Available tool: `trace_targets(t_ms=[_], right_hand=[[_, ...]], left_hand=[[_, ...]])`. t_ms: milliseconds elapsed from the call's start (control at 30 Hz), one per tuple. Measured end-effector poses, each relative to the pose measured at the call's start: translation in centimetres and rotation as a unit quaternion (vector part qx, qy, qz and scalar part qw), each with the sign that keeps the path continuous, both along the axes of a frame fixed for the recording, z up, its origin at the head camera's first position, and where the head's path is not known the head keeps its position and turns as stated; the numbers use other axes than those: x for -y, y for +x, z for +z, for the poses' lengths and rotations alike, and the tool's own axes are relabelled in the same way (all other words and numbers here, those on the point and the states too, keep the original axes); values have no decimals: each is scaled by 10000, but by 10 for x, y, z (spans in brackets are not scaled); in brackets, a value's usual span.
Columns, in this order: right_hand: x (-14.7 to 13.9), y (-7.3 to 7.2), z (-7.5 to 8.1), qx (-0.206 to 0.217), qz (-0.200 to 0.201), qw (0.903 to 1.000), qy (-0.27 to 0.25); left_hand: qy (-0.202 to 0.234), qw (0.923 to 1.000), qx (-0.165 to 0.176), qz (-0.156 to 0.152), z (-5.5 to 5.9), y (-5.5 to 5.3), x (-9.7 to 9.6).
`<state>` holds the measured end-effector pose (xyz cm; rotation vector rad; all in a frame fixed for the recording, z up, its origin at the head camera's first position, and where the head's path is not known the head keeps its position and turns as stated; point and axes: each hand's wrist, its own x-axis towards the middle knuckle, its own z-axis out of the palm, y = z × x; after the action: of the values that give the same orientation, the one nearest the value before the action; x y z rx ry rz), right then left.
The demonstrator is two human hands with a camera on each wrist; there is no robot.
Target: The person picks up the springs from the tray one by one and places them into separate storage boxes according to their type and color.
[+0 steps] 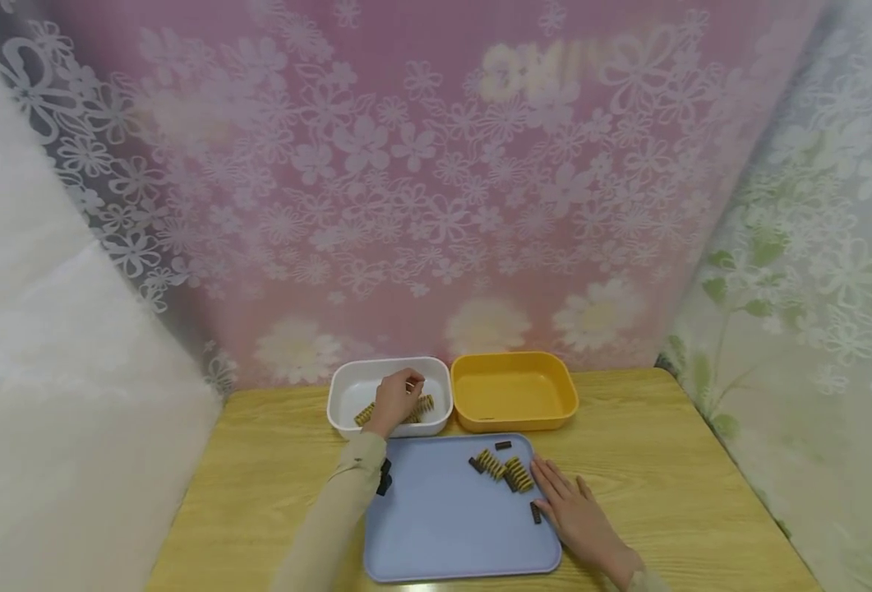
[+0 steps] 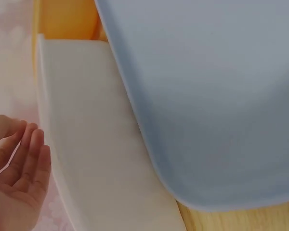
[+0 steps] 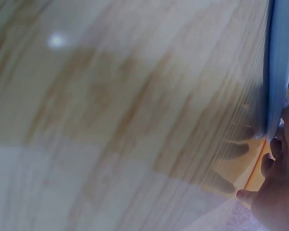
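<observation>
My left hand (image 1: 397,396) is over the white bin (image 1: 338,403); its fingers are loosely bent, with thumb and fingertips close together. In the left wrist view nothing shows between the fingers of that hand (image 2: 21,166). Below it in the bin lie several yellow coil springs (image 1: 424,404), partly hidden by the hand. My right hand (image 1: 578,520) rests at the right rim of the blue tray (image 1: 450,526), fingers extended. Close to those fingers, two yellow coil springs (image 1: 519,474) and several small dark cylindrical pieces (image 1: 535,513) lie on the tray.
A yellow bin (image 1: 513,395) stands to the right of the white one, both behind the tray. Wooden table (image 1: 672,485) surrounds them. Flower-patterned curtains (image 1: 436,205) hang at the back and sides. Something dark (image 1: 385,477) sits by the left wrist.
</observation>
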<state>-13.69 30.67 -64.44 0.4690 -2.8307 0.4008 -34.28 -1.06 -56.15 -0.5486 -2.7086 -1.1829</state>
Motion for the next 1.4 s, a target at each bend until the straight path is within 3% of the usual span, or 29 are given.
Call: trace_targets(t_ms=[167, 367, 600, 733, 967, 1200, 1400], right_hand=[[0, -1, 2, 174, -15, 9998, -84], [1, -1, 2, 280, -1, 9996, -88], [0, -1, -2, -5, 51, 9999, -93], [0, -1, -3, -14, 4, 9998, -187], [-1, -5, -3, 428, -117, 9990, 38], [-3, -7, -4, 591, -135, 9981, 85], [-3, -7, -7, 508, -124, 9986, 97]], left_hand=[[355, 9991, -210, 110, 4, 13, 4], [754, 9959, -488, 122, 0, 33, 8], [1038, 9935, -392, 266, -9, 55, 6], [1114, 9928, -409, 146, -14, 65, 1], [1024, 9941, -345, -20, -23, 79, -14], [1031, 9937, -97, -420, -34, 86, -34], [723, 9942, 51, -799, -43, 95, -50]])
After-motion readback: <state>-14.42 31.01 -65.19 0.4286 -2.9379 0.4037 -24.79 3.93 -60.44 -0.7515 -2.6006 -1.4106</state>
